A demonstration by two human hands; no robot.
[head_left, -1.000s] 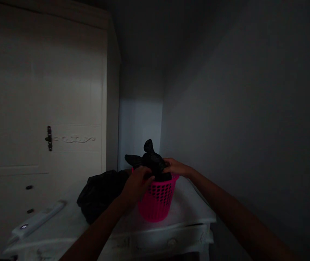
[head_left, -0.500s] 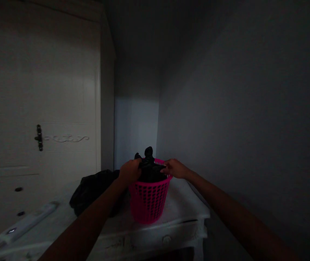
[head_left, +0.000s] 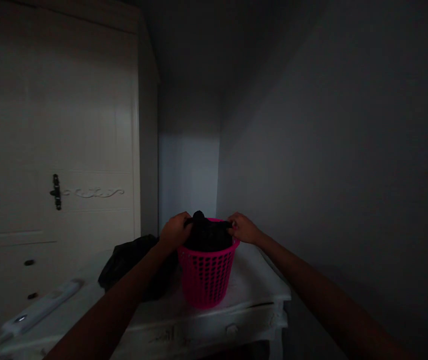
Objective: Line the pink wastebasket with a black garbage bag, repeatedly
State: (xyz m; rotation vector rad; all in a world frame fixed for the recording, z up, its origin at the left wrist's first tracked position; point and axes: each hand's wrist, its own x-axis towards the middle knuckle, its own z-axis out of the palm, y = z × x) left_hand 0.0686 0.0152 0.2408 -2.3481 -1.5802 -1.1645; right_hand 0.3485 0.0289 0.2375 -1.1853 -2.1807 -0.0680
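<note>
A pink perforated plastic basket (head_left: pixel 207 277) stands upright on a white table (head_left: pixel 251 285). Inside its mouth sits a black plastic bag (head_left: pixel 210 236), its upper edge pulled between both hands. My left hand (head_left: pixel 176 230) is closed on the bag at the basket's left rim. At the right rim, my right hand (head_left: pixel 243 228) pinches the other side of the bag. Part of the bag bunches up near the left fingers. The dim light hides the details inside the basket.
Left of the basket lies a larger black bag (head_left: pixel 127 257), partly behind my left forearm. A white power strip (head_left: pixel 43 307) rests on the table's left end. A white wardrobe (head_left: pixel 94 125) rises behind on the left, and a grey wall (head_left: pixel 330 175) is at the right.
My hands have moved slightly apart, stretching the bag's edge across the basket mouth. The bunched black part that stood up in the middle is now lower and further left.
</note>
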